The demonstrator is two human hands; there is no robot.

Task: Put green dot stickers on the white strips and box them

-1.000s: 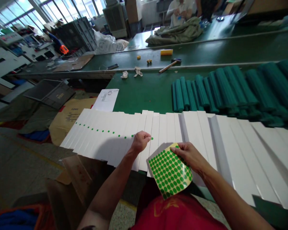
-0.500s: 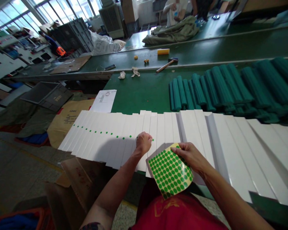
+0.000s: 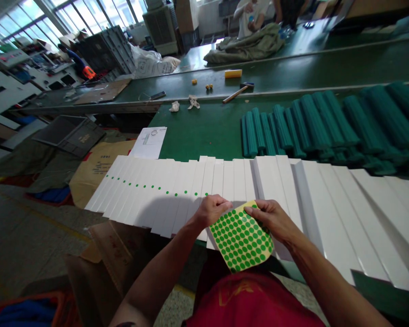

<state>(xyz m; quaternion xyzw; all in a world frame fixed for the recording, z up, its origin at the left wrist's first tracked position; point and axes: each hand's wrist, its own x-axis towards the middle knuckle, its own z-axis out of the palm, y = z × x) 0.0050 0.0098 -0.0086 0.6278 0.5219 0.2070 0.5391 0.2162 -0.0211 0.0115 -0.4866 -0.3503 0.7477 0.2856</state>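
Pinching a sheet of green dot stickers (image 3: 241, 238) between thumb and fingers, the right hand (image 3: 271, 219) holds it over overlapping white panels (image 3: 228, 179), while the left hand (image 3: 213, 210) meets its upper edge, its grip unclear. A row of green dots (image 3: 150, 185) crosses the panels; teal rolls (image 3: 293, 129) lie beyond on a green workbench (image 3: 197, 136).
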